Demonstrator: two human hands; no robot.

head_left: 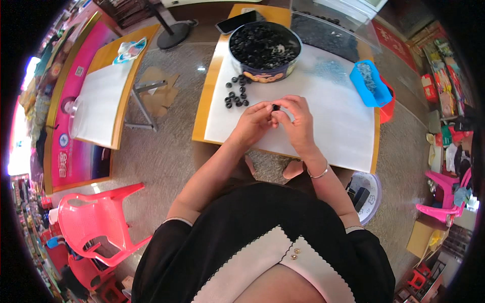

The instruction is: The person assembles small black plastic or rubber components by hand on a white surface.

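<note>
My left hand (pixel 254 122) and my right hand (pixel 298 121) meet above the near part of the white-covered table (pixel 323 136). Between their fingertips is a small black part (pixel 276 107), pinched from both sides; its exact kind is too small to make out. Left of the hands lies a loose group of small round black parts (pixel 236 95), some showing a hole. Just beyond stands a wide round tub (pixel 265 76) with a patterned side, heaped with black parts (pixel 260 45). A bracelet circles my right wrist.
A blue basket (pixel 376 96) of small pale pieces sits at the table's right edge, over a red container (pixel 388 108). A phone (pixel 236 22) lies at the back left. A second table (pixel 101 101) and pink chair (pixel 98 222) stand left; a basin (pixel 371 197) is low right.
</note>
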